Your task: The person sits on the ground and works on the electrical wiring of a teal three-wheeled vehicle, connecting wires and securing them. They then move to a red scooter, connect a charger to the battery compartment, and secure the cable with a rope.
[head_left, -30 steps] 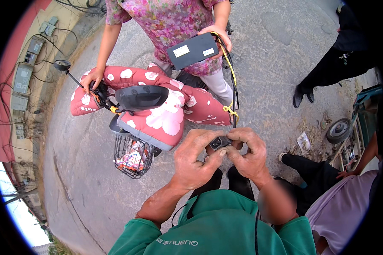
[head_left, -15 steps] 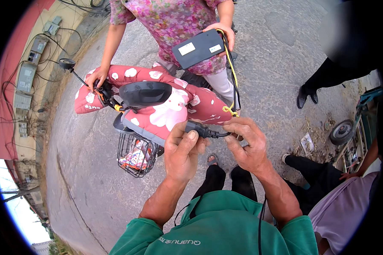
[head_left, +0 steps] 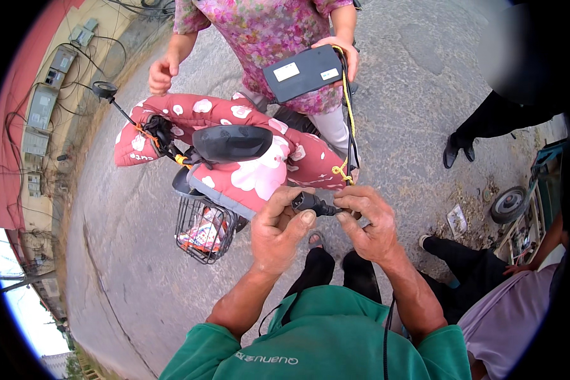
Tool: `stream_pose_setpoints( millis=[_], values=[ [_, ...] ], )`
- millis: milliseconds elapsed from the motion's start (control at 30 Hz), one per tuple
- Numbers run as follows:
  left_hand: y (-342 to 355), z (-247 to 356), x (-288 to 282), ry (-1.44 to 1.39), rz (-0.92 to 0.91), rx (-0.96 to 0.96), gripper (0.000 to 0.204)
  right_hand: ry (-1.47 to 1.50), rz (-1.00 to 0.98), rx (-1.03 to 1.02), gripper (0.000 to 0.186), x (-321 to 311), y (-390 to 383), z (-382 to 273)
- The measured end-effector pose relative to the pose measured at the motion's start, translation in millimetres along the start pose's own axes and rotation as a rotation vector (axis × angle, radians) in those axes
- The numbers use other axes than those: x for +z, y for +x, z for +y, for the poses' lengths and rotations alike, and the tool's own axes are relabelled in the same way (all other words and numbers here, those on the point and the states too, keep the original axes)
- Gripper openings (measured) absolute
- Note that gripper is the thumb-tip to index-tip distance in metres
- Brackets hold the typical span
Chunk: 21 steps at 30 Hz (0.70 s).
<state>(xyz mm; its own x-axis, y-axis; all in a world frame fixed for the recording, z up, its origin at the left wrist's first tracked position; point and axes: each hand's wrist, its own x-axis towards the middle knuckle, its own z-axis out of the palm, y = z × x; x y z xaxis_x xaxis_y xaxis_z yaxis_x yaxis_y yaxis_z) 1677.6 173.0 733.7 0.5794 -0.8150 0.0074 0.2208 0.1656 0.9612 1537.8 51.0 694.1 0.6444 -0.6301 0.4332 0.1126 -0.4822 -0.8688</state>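
Note:
My left hand [head_left: 278,231] is closed on a black plug [head_left: 307,202], its socket end turned up and to the left. My right hand [head_left: 370,225] pinches the short cord just behind the plug. Black cord and a yellow rope [head_left: 339,171] run up to a dark rectangular box [head_left: 303,74] with white labels, held in the hand of a person in a floral top [head_left: 266,25] facing me. Just above my hands is a scooter with a red quilted floral cover [head_left: 259,171] and a dark rounded front piece [head_left: 231,142].
A wire basket [head_left: 196,234] hangs at the scooter's front. A person in dark trousers [head_left: 481,120] stands at upper right; another in a lilac top [head_left: 513,310] is at lower right beside a cart with a wheel [head_left: 506,202]. Meter boxes [head_left: 41,107] line the left wall.
The facing person's free hand has lifted off the handlebar and hangs above it. The plug in my hands, turned sideways half a second ago, now has its end angled more toward me.

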Motion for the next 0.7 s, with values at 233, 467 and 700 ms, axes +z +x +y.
stream_pose_setpoints(
  millis=[233,467,700],
  values=[
    [-1.2,3.6,0.1,0.51,-0.104,0.366,0.038,0.021,0.032,0.033,0.027,1.7,-4.6,0.2],
    [-17.2,3.3,7.2,0.633,-0.137,0.459,0.043,0.579,0.105,0.642,0.029,3.7,-15.9,8.6],
    [-23.3,2.9,15.0,0.708,-0.198,0.478,0.047,1.244,0.034,0.959,0.027,1.8,-18.3,-2.0]
  ],
)
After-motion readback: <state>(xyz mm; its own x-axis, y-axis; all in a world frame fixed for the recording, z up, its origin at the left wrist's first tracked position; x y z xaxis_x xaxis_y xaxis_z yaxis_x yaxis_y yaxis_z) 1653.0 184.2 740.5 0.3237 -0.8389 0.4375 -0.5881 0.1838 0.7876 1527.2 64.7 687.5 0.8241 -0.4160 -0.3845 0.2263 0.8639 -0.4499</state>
